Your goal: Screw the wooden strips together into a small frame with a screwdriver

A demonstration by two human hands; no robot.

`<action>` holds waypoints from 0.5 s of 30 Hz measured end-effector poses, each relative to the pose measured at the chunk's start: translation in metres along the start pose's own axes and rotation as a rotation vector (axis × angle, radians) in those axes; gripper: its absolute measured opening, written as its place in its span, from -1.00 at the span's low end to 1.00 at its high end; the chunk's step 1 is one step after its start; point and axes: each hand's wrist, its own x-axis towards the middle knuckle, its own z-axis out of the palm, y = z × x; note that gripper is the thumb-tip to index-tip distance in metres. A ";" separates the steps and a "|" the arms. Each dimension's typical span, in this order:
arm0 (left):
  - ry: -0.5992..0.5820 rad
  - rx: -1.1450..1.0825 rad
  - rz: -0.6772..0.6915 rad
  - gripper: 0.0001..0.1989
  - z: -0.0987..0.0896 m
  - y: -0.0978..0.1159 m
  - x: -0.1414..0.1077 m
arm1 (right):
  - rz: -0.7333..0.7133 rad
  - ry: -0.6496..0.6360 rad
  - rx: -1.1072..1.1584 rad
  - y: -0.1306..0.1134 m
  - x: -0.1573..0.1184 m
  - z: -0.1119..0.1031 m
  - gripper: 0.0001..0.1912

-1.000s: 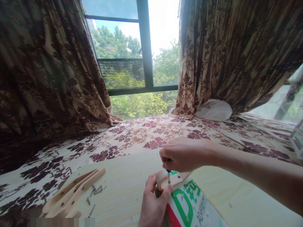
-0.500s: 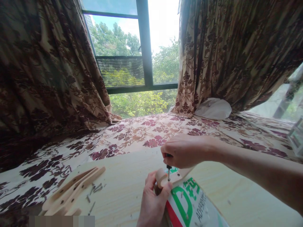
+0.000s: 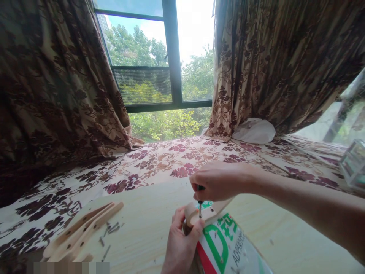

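My right hand (image 3: 212, 182) is closed around the dark handle of a screwdriver (image 3: 200, 207), which points down. Its tip meets a screw or hole in a pale wooden piece (image 3: 213, 213) with dark holes along it. With thumb and fingers, my left hand (image 3: 184, 238) pinches the rounded end of this wooden piece, close by the screwdriver tip. Under the wood lies a printed box or packet (image 3: 221, 247) with green lettering and a red stripe. My palm covers part of the left side of the wooden piece.
On the pale wooden board (image 3: 142, 232), several shaped wooden pieces (image 3: 82, 234) lie at left beside loose screws (image 3: 111, 229). Patterned cloth (image 3: 159, 160) spreads behind, with a white bag (image 3: 253, 130) by the curtain and a clear container (image 3: 353, 163) at far right.
The whole view has shifted slightly, so everything sits a little further left. Both hands keep their holds, the screwdriver still upright on the wooden piece.
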 end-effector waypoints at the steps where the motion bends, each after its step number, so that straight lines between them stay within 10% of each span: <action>1: -0.007 0.000 -0.002 -0.52 0.000 -0.001 0.000 | -0.015 -0.004 0.010 0.000 -0.001 -0.002 -0.70; 15: -0.046 0.030 -0.007 -0.57 -0.001 -0.008 0.003 | -0.015 0.089 0.010 0.004 -0.001 0.008 -0.74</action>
